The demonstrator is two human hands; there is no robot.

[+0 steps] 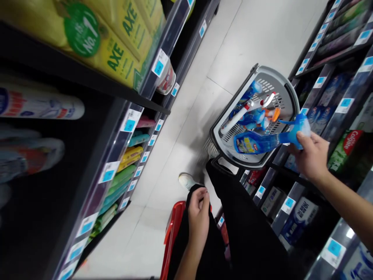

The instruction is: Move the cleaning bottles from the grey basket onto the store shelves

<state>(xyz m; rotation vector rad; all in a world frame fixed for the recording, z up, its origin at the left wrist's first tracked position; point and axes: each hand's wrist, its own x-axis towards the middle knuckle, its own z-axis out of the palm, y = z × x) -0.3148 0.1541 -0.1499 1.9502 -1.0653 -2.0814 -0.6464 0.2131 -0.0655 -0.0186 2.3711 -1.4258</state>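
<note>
So, the right hand [311,153] is nearly closed around the neck of one smooth blue plastic spray bottle [256,142], and this bottle is over a grey plastic basket [287,93] with a slotted bottom. Inside the basket lie one white spray bottle [239,116] and some blue ones, too overlapped for counting. The left hand [198,217] is half closed on black cloth [247,229], near one red basket [171,237].

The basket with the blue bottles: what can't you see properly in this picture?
Head view:
Blue spray bottle: its trigger is hidden by the right hand.
Bottles in the grey basket: lower ones hidden by those on top.
Shelf price labels: too small to read.
Red basket: cut off by the bottom edge.
</note>
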